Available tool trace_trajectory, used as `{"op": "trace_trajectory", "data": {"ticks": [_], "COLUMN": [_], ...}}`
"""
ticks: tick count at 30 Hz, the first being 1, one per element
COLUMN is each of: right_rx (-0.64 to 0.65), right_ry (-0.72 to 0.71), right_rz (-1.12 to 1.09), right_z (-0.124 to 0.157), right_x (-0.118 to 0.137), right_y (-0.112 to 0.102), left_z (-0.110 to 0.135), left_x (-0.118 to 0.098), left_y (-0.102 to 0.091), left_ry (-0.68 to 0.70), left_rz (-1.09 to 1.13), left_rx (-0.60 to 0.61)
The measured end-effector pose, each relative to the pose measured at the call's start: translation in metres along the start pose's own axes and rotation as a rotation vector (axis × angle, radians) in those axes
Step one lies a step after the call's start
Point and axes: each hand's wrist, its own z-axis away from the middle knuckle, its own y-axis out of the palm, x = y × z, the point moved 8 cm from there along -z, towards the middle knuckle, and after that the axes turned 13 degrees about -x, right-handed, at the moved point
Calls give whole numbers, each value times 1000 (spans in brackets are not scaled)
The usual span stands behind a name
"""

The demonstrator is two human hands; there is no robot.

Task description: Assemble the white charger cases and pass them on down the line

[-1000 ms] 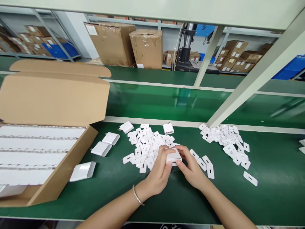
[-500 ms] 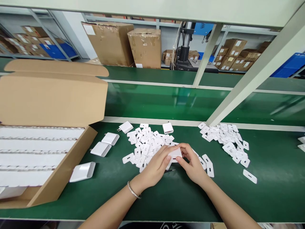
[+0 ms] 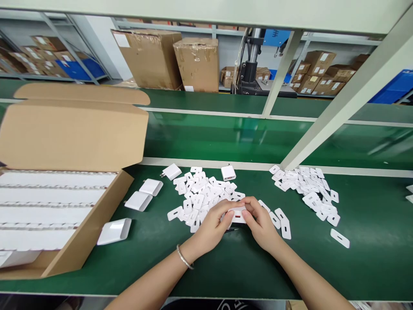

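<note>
Between my two hands is a white USB charger (image 3: 238, 216), its end with the reddish port slot turned toward me. My left hand (image 3: 211, 224) grips its left side, the thumb near the port end. On the right side, my right hand (image 3: 262, 221) closes round it with the thumb on the near edge. Just behind and left of the hands lies a heap of white slotted cover plates (image 3: 196, 198). Part of a thin dark tool (image 3: 231, 230) shows on the table under the charger; the rest is hidden.
An open cardboard box (image 3: 74, 245) with white rows inside stands at left. Beside it lie white charger shells (image 3: 114, 231). Another pile of cover plates (image 3: 303, 181) is at right, near a slanted metal post (image 3: 325, 120). One charger (image 3: 228, 172) stands at the back ledge.
The charger has tilted so its port end now faces me more directly. Both thumbs have shifted to its near edge. The view has moved slightly; the piles look the same.
</note>
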Motion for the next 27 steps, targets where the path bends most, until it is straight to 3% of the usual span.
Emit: {"op": "trace_trajectory", "data": {"ticks": [11, 15, 21, 27], "right_rx": [-9, -81, -209, -198], "right_ry": [-80, -258, -566, -651], "right_rz": [24, 103, 199, 317], "right_z": [4, 2, 3, 6], "right_x": [12, 19, 39, 33], "right_y": [-1, -7, -13, -9], "left_z": [-1, -3, -8, 0], "left_x": [-4, -3, 4, 5], "left_y": [-2, -7, -31, -8], "left_ry": [47, -16, -64, -121], "left_rz": [-15, 82, 55, 242], "left_rx": [7, 45, -122, -14]}}
